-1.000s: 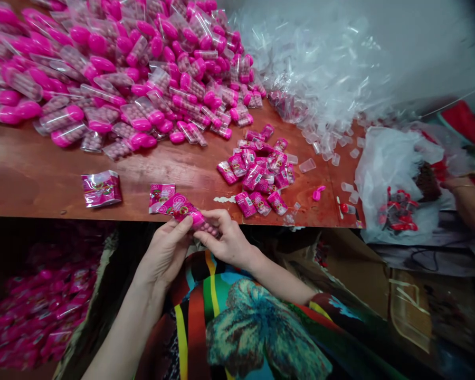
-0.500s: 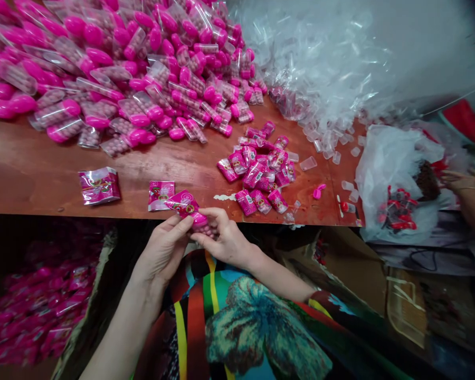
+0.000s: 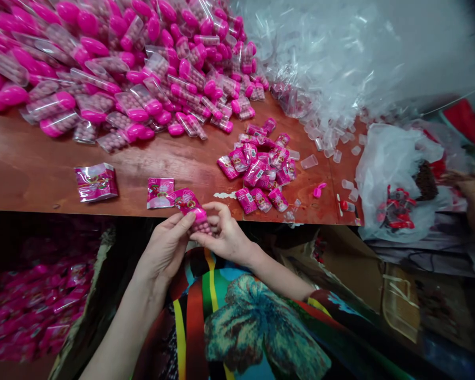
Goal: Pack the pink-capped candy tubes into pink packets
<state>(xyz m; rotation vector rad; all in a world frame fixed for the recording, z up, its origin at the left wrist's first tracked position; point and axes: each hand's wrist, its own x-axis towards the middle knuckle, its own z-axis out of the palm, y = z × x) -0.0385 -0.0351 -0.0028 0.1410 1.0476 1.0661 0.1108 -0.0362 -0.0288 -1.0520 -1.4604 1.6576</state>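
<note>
At the table's front edge, my left hand (image 3: pixel 165 245) is closed, with its thumb pressing a pink printed wrapper (image 3: pixel 187 199) against the pink cap of a small clear container (image 3: pixel 201 227) of pink balls. My right hand (image 3: pixel 228 238) grips the same container from the other side, fingers curled round it. Part of the container is hidden by my fingers. Just behind the wrapper lies another flat printed wrapper (image 3: pixel 158 193). Further left is a stack of the same wrappers (image 3: pixel 96 182). A pile of wrapped containers (image 3: pixel 263 168) sits to the right of my hands.
A big heap of pink-capped containers (image 3: pixel 142 79) covers the table's back left. Clear empty tubes (image 3: pixel 328 134) spread at the back right. A loose pink cap (image 3: pixel 319 190) and a white plastic bag (image 3: pixel 374 158) lie rightward. Another person's hand (image 3: pixel 471 184) is at far right. Below left stands a box of pink packs (image 3: pixel 43 306).
The wrapper has come slightly right and closer over the container's cap, and both hands still hold on. At far right, the other person's hand has shifted a little. The view has tilted slightly.
</note>
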